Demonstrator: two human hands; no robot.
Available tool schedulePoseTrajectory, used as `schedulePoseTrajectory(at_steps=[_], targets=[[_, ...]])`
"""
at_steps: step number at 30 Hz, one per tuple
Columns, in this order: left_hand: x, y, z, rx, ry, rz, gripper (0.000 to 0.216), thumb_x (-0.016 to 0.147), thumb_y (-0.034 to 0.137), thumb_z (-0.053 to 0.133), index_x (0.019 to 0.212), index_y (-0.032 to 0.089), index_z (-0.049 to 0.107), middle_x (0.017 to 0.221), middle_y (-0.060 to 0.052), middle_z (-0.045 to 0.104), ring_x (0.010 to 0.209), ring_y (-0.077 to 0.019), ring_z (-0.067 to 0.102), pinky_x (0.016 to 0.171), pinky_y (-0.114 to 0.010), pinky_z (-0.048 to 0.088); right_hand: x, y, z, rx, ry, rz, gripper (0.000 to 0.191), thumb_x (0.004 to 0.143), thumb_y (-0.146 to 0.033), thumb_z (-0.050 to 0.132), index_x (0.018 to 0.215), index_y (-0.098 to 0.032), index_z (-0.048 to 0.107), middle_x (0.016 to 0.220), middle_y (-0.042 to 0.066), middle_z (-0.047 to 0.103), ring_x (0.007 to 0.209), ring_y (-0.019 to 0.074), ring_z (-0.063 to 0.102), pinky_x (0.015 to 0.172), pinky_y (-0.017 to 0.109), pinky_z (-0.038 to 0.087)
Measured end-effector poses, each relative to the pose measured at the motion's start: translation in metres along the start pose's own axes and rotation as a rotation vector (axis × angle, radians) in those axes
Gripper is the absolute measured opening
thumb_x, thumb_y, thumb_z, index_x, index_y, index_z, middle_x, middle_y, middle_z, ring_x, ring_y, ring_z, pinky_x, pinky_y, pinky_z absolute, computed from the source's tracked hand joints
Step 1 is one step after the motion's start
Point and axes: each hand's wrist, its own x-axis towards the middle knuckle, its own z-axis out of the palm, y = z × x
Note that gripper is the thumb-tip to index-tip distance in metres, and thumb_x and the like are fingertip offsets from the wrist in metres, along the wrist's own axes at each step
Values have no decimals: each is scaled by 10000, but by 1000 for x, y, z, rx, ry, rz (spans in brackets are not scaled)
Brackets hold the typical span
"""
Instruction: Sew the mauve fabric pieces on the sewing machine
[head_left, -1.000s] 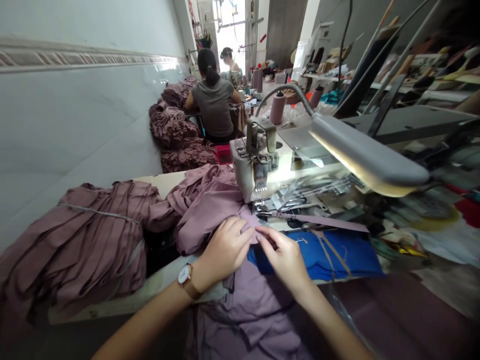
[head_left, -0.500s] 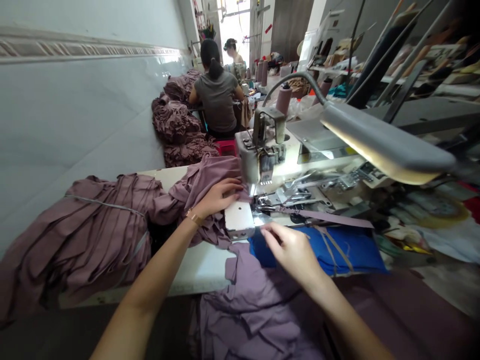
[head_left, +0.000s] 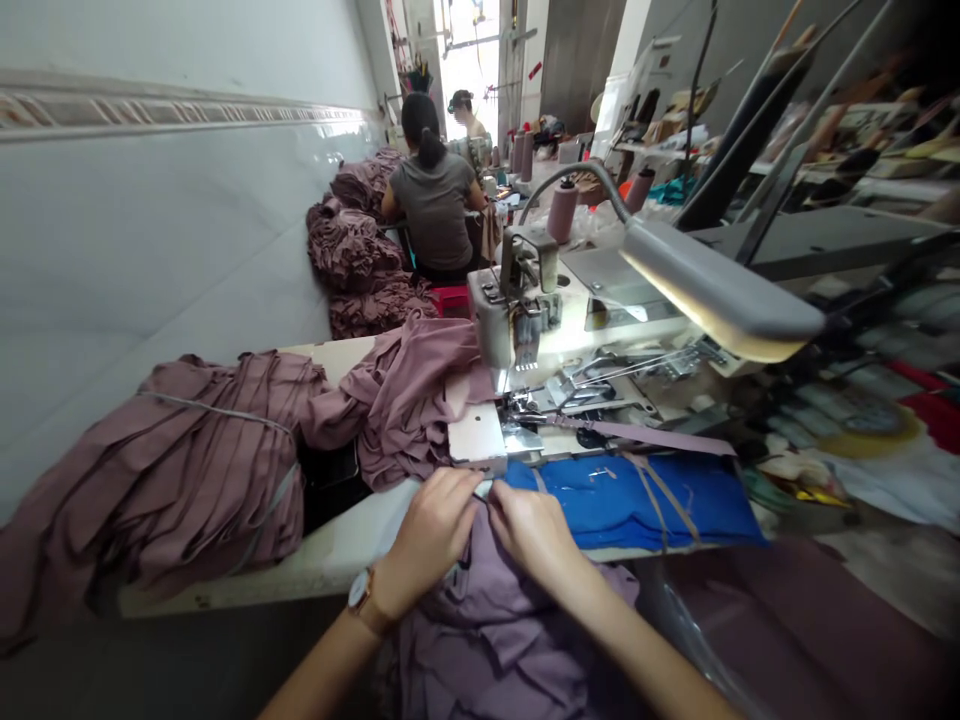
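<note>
Both hands are close together at the front edge of the sewing machine (head_left: 517, 300). My left hand (head_left: 439, 525), with a watch on the wrist, is closed on the upper edge of a mauve fabric piece (head_left: 502, 620). Beside it, my right hand (head_left: 531, 525) pinches the same edge from the other side. The rest of that fabric hangs below in folds. Above the hands is the machine's white plate (head_left: 477, 435). A narrow mauve strip (head_left: 645, 435) runs into the needle area from the right, and crumpled mauve fabric (head_left: 409, 400) lies left of the needles.
A tied mauve bundle (head_left: 217, 430) lies on the left of the table. A blue padded bundle (head_left: 637, 500) lies along the front edge at right. The grey lamp (head_left: 720, 290) reaches over the machine. Ahead, a person (head_left: 435, 200) sits beside heaped fabric (head_left: 352, 240).
My left hand has left the fabric by the needles and come down toward me. My right hand has shifted down and left beside it, and both now grip the lower fabric's edge.
</note>
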Motion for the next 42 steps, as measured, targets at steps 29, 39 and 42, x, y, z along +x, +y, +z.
schedulePoseTrajectory(at_steps=[29,39,42], targets=[[76,-3,10,201,135,280,300,942,77,316,1006,107,608,950,-139,632,924,-247,566,845,-421,508,-54,30,-9,1413,-56,314,208,816,-382,715,811,-186,644,685,-41,551,642,133,500,610,227,388],[74,-4,2,85,37,288,381,884,48,413,1224,115,571,1248,-151,609,1161,-271,539,1006,-473,482,-89,49,-19,1577,-214,403,230,829,-403,716,858,-184,652,680,-33,603,586,113,520,571,216,371],[78,-3,1,69,33,236,369,880,43,427,1203,119,588,1196,-145,616,1120,-265,537,988,-457,487,-86,49,-19,1574,-189,408,233,826,-407,720,857,-185,654,669,-37,594,579,112,514,564,213,369]])
